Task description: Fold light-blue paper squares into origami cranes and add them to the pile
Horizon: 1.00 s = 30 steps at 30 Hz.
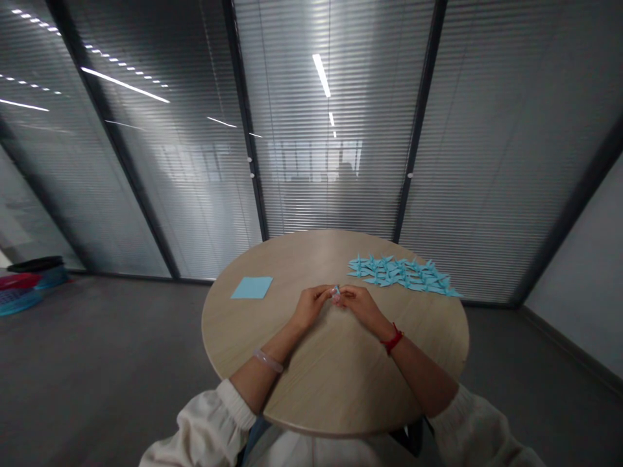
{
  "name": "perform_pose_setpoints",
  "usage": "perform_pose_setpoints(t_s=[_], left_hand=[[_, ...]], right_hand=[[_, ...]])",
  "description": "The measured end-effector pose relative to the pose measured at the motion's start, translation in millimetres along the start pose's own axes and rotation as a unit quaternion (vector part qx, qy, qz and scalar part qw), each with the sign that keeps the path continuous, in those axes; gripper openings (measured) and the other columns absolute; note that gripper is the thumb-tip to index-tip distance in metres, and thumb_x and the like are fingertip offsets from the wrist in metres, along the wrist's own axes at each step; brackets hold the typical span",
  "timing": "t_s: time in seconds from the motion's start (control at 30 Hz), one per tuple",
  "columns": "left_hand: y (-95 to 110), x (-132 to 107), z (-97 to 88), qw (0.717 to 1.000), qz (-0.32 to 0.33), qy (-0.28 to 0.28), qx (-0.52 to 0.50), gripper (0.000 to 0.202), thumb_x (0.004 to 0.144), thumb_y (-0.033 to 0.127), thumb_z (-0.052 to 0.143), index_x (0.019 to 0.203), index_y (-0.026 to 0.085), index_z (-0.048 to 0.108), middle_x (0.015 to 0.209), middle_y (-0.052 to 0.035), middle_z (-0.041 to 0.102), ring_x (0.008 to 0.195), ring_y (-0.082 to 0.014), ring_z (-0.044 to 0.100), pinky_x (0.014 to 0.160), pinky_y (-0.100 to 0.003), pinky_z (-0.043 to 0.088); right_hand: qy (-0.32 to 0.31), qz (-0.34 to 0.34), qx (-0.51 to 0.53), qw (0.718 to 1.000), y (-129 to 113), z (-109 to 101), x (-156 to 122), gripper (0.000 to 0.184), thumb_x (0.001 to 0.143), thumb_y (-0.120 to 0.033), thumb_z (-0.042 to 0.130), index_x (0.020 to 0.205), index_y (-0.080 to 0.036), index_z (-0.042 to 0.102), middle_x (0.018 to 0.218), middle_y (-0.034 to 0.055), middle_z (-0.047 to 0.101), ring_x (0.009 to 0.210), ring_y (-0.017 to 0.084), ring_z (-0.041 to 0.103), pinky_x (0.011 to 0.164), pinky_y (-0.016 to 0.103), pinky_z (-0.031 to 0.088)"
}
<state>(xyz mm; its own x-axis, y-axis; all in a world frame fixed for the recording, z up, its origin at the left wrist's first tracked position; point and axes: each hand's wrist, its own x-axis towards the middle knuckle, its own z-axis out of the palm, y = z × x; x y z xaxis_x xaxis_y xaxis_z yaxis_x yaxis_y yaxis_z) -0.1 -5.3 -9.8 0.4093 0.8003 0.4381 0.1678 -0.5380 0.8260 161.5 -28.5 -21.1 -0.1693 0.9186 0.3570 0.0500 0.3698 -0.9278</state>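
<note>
My left hand (311,306) and my right hand (358,303) meet over the middle of the round wooden table (335,383). Between their fingertips is a small folded piece of blue paper (337,290), mostly covered by the fingers, so its exact shape is unclear. Both hands are closed in a pinch on it. To the left lies a flat stack or sheet of light blue square paper (252,287). Rows of blue folded paper cranes (402,271) sit at the back right of the table, beyond my right hand.
Glass partitions with blinds (331,194) stand right behind the table. On the floor at the far left are a red and blue basket (20,295) and a dark-rimmed blue bin (48,275). A white wall (579,285) rises on the right.
</note>
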Motion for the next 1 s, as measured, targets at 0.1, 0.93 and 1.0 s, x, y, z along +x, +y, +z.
perform_pose_setpoints(t_s=[0.1, 0.93, 1.0], left_hand=[[-0.6, -0.4, 0.7, 1.0, -0.009, 0.003, -0.008, 0.039, 0.082, 0.045, 0.052, 0.095, 0.014, 0.072, 0.093, -0.0081, 0.072, 0.085, -0.0209, 0.065, 0.081, -0.03, 0.048], [6.6, 3.1, -2.6, 0.996, -0.051, 0.047, -0.06, 0.04, 0.074, 0.048, 0.06, 0.083, 0.011, 0.071, 0.083, -0.009, 0.069, 0.073, -0.0171, 0.059, 0.07, -0.028, 0.047], [5.9, 3.2, -1.3, 0.995, -0.056, 0.044, -0.069, 0.041, 0.072, 0.049, 0.061, 0.085, 0.012, 0.07, 0.085, -0.0091, 0.069, 0.073, -0.017, 0.059, 0.067, -0.027, 0.048]], right_hand=[[0.009, -0.001, -0.026, 1.0, 2.0, -0.9, 0.7, 0.022, 0.073, -0.038, 0.062, 0.071, -0.015, 0.066, 0.067, 0.0027, 0.065, 0.062, 0.014, 0.058, 0.061, 0.026, 0.045], [-0.012, -0.041, -0.164, 0.985, 0.9, -0.8, -1.8, 0.032, 0.085, -0.04, 0.049, 0.064, -0.017, 0.057, 0.062, -0.0005, 0.055, 0.061, 0.012, 0.049, 0.061, 0.023, 0.037], [-0.02, -0.039, -0.152, 0.987, 3.0, -1.8, -0.9, 0.032, 0.084, -0.039, 0.05, 0.062, -0.016, 0.058, 0.061, -0.0004, 0.056, 0.06, 0.012, 0.05, 0.061, 0.023, 0.037]])
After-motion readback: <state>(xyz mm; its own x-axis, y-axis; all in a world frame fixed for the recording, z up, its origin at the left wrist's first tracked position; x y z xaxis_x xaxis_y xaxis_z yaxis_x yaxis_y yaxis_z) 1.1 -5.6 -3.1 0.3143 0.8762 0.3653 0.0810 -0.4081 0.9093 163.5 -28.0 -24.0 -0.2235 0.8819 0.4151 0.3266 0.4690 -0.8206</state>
